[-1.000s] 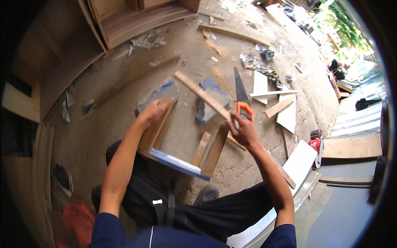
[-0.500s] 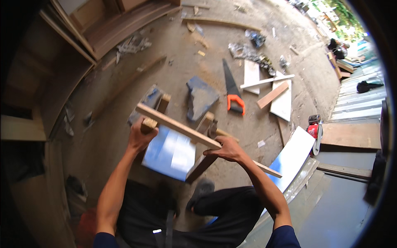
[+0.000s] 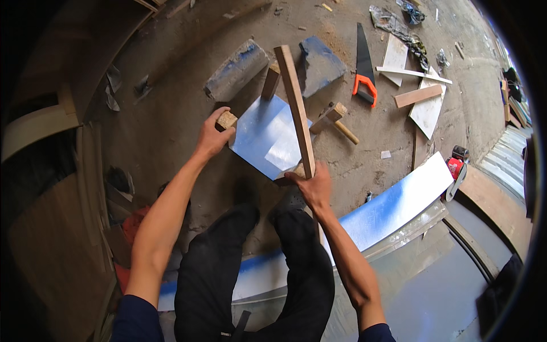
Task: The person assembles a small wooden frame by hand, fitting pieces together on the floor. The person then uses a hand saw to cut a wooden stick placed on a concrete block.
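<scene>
A blue-and-white panel [image 3: 265, 139] with short wooden legs standing up at its corners lies in front of me. My left hand [image 3: 215, 135] is closed round the leg [image 3: 227, 119] at its left corner. My right hand [image 3: 312, 185] grips the near end of a long wooden strip [image 3: 295, 108], beside the near leg, which it partly hides. The strip points away from me, slanting over the panel. Farther off stand the far leg [image 3: 271, 82] and the right leg [image 3: 327, 118]. Beside the right leg a round wooden handle [image 3: 346, 132] shows.
Two blue-stained concrete blocks, one grey [image 3: 236, 69] and one bluer [image 3: 321, 65], lie beyond the panel. A handsaw [image 3: 364, 68] with an orange handle rests to their right, near white board offcuts [image 3: 427, 111]. A red power tool [image 3: 456, 168] sits by a long white-and-blue sheet [image 3: 393, 205].
The strip has swung from lying crosswise between my hands to pointing away from me, held by my right hand. My left hand stays on its leg. The whole view has shifted.
</scene>
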Demonstrator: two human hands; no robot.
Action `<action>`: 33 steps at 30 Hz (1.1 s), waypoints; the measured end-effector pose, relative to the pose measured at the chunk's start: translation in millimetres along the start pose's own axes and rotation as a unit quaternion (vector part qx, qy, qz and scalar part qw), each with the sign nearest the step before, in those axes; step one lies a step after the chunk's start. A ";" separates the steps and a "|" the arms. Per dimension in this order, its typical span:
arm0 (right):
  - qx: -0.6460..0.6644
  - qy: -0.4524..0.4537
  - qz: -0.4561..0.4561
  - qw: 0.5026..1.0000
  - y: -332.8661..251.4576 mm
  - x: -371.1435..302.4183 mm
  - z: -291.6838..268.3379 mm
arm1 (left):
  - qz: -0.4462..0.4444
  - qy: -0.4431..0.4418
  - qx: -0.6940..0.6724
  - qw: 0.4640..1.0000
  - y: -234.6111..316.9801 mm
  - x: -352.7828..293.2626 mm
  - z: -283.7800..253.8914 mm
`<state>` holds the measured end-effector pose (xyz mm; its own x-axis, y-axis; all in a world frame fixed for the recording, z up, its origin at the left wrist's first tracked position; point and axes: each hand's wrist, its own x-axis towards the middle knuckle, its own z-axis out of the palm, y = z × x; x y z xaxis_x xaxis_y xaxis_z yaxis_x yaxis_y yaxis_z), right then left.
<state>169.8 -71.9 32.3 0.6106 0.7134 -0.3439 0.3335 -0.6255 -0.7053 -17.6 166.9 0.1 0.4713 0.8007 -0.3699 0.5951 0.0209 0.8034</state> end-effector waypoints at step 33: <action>-0.008 -0.125 0.112 0.986 45.6 -17.7 10.9 | 0.049 0.020 -0.031 0.998 -54.5 -47.1 3.6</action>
<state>166.4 -109.6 -0.5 0.4746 0.6111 -0.6335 0.2228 -0.7797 -0.5852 -69.8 125.9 -27.9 0.4983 0.8239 -0.2699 0.5052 -0.0229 0.8627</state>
